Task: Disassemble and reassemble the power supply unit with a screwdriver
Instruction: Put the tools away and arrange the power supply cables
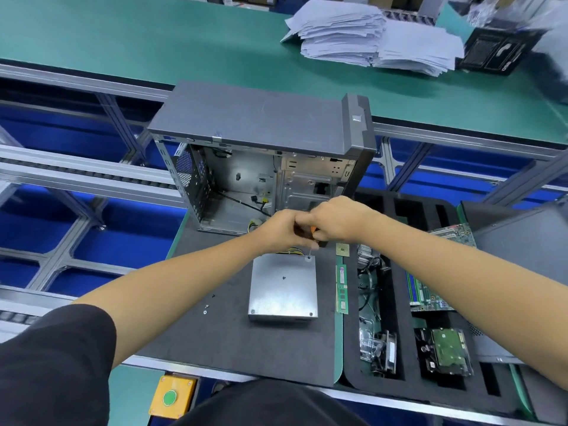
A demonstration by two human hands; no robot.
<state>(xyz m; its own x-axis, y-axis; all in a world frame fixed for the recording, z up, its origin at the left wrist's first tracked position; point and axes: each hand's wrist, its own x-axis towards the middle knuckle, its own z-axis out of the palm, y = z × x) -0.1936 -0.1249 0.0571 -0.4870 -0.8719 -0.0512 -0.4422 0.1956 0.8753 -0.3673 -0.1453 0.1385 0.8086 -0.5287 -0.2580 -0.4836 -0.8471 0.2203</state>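
Above the power supply unit (282, 287), both hands' fingers hold the screwdriver (313, 241).

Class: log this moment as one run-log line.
both hands grip screwdriver | tip at far-right corner screw of power supply unit | loose screws on mat

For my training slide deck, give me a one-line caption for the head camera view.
Both hands grip a screwdriver at a corner screw of the power supply unit, in front of an open computer case.
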